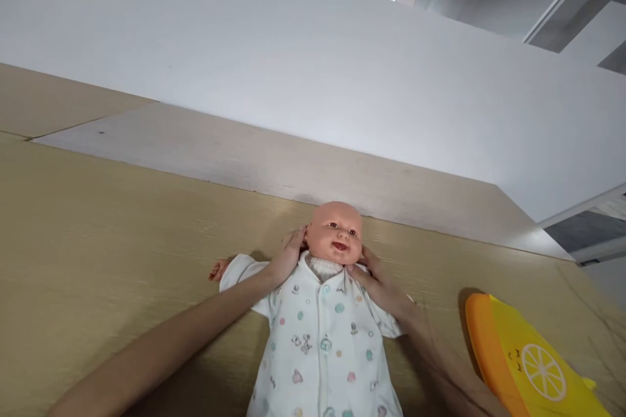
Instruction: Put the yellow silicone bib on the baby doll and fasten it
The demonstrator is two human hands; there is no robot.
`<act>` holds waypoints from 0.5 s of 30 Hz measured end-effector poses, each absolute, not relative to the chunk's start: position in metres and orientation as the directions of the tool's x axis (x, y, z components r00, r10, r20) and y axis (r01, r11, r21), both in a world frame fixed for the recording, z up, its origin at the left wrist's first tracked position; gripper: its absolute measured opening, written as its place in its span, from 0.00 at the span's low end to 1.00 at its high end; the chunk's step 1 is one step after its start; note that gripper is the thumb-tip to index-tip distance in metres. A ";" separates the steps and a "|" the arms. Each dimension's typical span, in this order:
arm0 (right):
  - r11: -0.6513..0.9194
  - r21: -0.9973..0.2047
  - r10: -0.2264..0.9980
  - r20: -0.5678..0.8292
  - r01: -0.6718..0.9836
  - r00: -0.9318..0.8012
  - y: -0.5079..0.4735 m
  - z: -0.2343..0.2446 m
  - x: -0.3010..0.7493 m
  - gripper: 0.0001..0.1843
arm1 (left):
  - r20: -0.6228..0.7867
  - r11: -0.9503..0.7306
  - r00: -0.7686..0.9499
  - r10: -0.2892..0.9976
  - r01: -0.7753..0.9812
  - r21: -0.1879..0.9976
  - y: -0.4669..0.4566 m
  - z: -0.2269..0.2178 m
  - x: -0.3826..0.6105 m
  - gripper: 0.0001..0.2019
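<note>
A baby doll (pixel 335 234) in a white patterned romper (pixel 320 339) lies on its back on a light wooden table (pixel 98 241), head towards the far edge. My left hand (pixel 288 257) rests against the doll's neck and left shoulder, fingers touching the side of its head. My right hand (pixel 379 283) lies on the other shoulder, fingers at the collar under the chin. Neither hand is visibly closed around anything. One small doll hand (pixel 218 269) pokes out of a sleeve at the left.
A yellow and orange silicone bib (pixel 525 361) with a lemon-slice print lies at the right near the table's edge. A white partition wall (pixel 313 71) rises behind the table.
</note>
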State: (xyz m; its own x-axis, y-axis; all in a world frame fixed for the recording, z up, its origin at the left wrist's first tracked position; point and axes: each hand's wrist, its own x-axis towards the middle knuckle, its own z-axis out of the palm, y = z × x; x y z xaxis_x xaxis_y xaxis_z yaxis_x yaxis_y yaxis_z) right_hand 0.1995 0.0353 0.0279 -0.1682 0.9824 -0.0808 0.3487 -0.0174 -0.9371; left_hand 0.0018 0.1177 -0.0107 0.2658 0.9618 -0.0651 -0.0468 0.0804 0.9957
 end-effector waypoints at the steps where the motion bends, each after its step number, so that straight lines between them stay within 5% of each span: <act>1: -0.025 -0.936 0.983 -0.087 0.351 -0.162 0.043 0.029 0.197 0.28 | -0.056 0.069 0.248 0.967 -0.047 0.997 0.124 -0.010 0.000 0.22; 15: -0.042 -0.932 0.997 -0.064 0.361 -0.051 0.134 0.039 0.182 0.33 | 0.034 -0.027 0.062 0.997 -0.102 0.994 0.215 0.002 -0.004 0.19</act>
State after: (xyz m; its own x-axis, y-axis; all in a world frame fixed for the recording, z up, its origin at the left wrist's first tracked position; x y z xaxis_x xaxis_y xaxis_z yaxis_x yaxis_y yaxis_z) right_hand 0.1818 0.1337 0.0386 -0.0508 0.9966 -0.0644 0.3605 -0.0418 -0.9318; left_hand -0.0040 0.2146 0.0023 0.0624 0.9975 0.0336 -0.1016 -0.0271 0.9945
